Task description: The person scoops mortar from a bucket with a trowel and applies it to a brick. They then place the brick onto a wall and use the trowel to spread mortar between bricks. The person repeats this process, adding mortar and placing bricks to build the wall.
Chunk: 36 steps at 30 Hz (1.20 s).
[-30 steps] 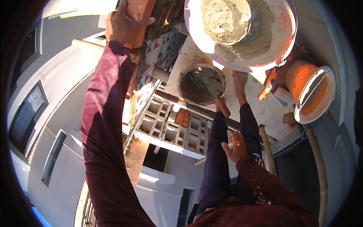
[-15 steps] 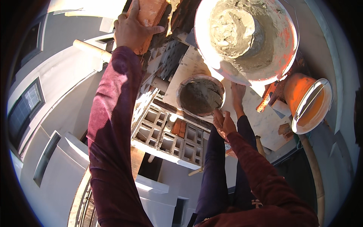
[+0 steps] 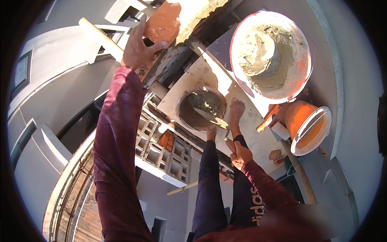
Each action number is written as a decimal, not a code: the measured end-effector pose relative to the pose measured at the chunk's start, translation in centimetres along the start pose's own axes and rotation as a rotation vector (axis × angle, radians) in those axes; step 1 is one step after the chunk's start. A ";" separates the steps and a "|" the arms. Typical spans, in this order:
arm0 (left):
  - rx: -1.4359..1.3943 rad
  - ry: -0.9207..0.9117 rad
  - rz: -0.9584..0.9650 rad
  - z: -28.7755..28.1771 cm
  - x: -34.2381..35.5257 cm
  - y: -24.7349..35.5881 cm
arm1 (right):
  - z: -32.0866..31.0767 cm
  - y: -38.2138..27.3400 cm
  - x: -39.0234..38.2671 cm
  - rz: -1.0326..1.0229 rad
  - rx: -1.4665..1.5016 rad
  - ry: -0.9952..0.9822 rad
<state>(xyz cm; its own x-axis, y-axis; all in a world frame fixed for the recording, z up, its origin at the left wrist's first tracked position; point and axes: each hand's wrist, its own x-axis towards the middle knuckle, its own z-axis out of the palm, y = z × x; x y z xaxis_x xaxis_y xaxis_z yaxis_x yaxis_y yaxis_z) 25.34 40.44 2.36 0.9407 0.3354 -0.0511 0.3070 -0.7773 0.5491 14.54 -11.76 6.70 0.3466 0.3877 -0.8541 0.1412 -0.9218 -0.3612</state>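
Up and left of the mortar bowl (image 3: 181, 114), the left hand (image 3: 137, 50) is clasping a brick (image 3: 163, 23) between spread thumb and fingers. Over the bowl, a trowel (image 3: 212, 118) is coming under control: the right hand (image 3: 242, 156), empty a second ago, is wrapping its fingers round the handle (image 3: 229, 144).

Free passage exists beyond the mortar bowl (image 3: 179, 108), over the bare board (image 3: 195, 74). The large tub (image 3: 299, 66) obstructs the bowl's far right; a bare foot (image 3: 237, 110) stands just right of the bowl. The trowel (image 3: 213, 119) overlaps the bowl's near-right rim.
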 end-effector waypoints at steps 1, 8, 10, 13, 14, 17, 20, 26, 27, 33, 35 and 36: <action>-0.019 0.045 -0.025 0.3 -0.4 -0.2 | -0.6 0.0 -0.4 -0.009 0.022 0.021; -0.065 0.127 -0.025 1.1 -1.0 -0.8 | -7.1 -5.5 -2.9 -0.152 0.281 0.160; -0.038 0.161 -0.002 1.2 -1.1 -1.1 | -8.9 -8.4 -1.6 -0.355 0.256 0.312; -0.039 0.187 0.024 1.3 -1.1 -1.3 | -11.4 -13.2 1.5 -0.626 0.239 0.535; -0.045 0.171 0.006 1.3 -1.0 -1.3 | -12.1 -14.8 2.5 -0.657 0.200 0.589; -0.069 0.182 0.017 1.3 -1.1 -1.1 | -13.6 -18.5 5.6 -0.699 0.149 0.688; -0.132 0.209 -0.004 1.5 -1.2 -0.7 | -14.1 -21.0 8.9 -0.719 0.171 0.697; -0.107 0.228 -0.053 1.8 -1.3 -0.5 | -13.5 -23.6 13.6 -0.662 0.137 0.731; -0.083 0.227 -0.037 1.9 -1.2 -0.5 | -13.5 -23.8 14.0 -0.619 0.089 0.715; 0.027 0.234 -0.042 2.5 -1.0 -0.5 | -13.5 -23.7 15.0 -0.549 -0.010 0.642; 0.000 0.287 0.027 2.7 -1.0 -0.5 | -13.4 -23.6 15.3 -0.592 0.011 0.689; -0.007 0.275 0.024 2.6 -1.1 -0.6 | -13.4 -23.6 15.4 -0.641 0.053 0.745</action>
<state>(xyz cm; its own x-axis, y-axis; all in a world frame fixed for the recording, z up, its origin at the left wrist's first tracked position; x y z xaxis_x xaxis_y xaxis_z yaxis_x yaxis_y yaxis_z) 24.54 39.13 -0.09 0.8730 0.4492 0.1898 0.2829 -0.7836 0.5531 29.01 15.90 7.05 0.7173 0.6954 -0.0429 0.4712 -0.5296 -0.7054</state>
